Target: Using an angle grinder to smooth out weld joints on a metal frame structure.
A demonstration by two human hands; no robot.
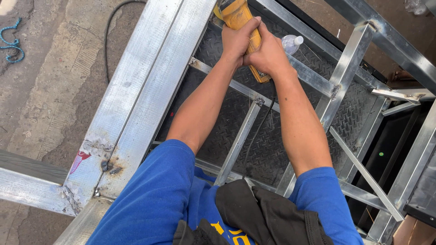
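Observation:
Both my hands grip a yellow angle grinder (237, 18) near the top of the head view. My left hand (237, 40) wraps its body from the left, and my right hand (268, 54) holds it from the right, lower down. The tool's head is cut off by the top edge. Its black cable (258, 131) hangs down between my forearms. The grinder sits over the wide galvanized steel beam (150, 86) and the welded frame of thin steel bars (238, 140).
A black checker plate (227, 122) lies below the frame. A clear plastic bottle (291, 43) stands just right of my hands. A black cable (109, 31) and a blue rope (12, 45) lie on the concrete ground at left. Dark cloth (263, 218) hangs at my waist.

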